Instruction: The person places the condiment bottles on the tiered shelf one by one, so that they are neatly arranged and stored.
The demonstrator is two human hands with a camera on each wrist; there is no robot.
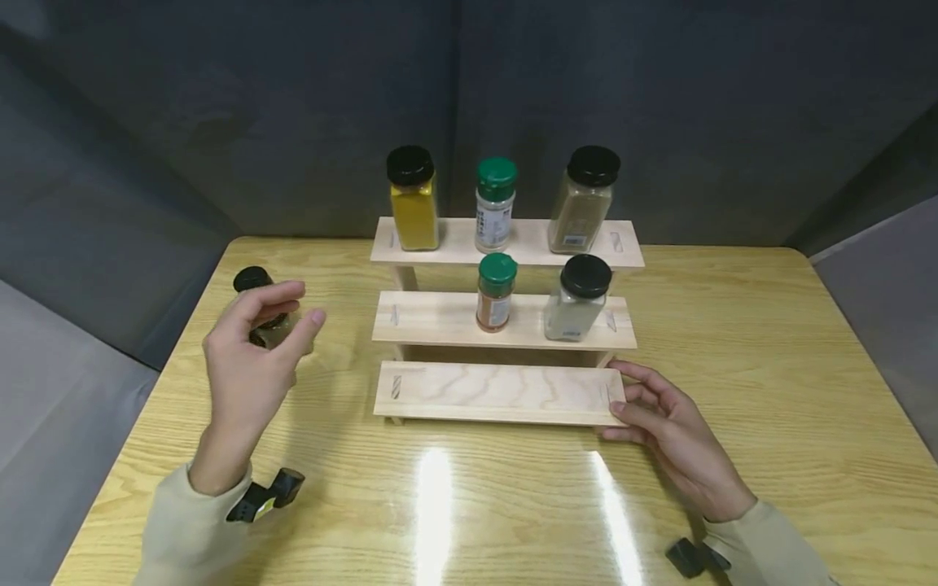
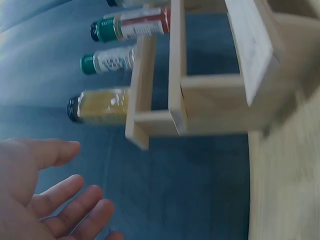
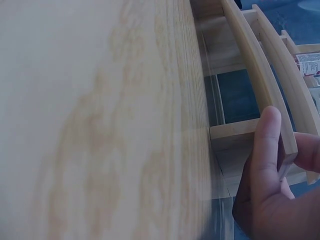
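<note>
A three-step wooden spice rack (image 1: 506,392) stands mid-table. Its top step carries a yellow jar (image 1: 414,199), a green-lidded jar (image 1: 495,203) and a black-lidded grey jar (image 1: 585,199). The middle step holds a green-lidded orange jar (image 1: 495,291) and a black-lidded pale jar (image 1: 579,298). The bottom step is bare. My left hand (image 1: 296,308) hovers with loosely curved fingers in front of a black-lidded jar (image 1: 252,281) on the table. In the left wrist view the left hand (image 2: 85,170) is empty. My right hand (image 1: 630,403) pinches the bottom step's right end, thumb on the board (image 3: 260,85).
The wooden table (image 1: 769,366) has rounded far corners and is ringed by dark grey curtain. The left wrist view shows the rack (image 2: 175,100) side-on with the yellow jar (image 2: 102,106) nearest. Black wrist-camera mounts (image 1: 267,492) sit on both sleeves.
</note>
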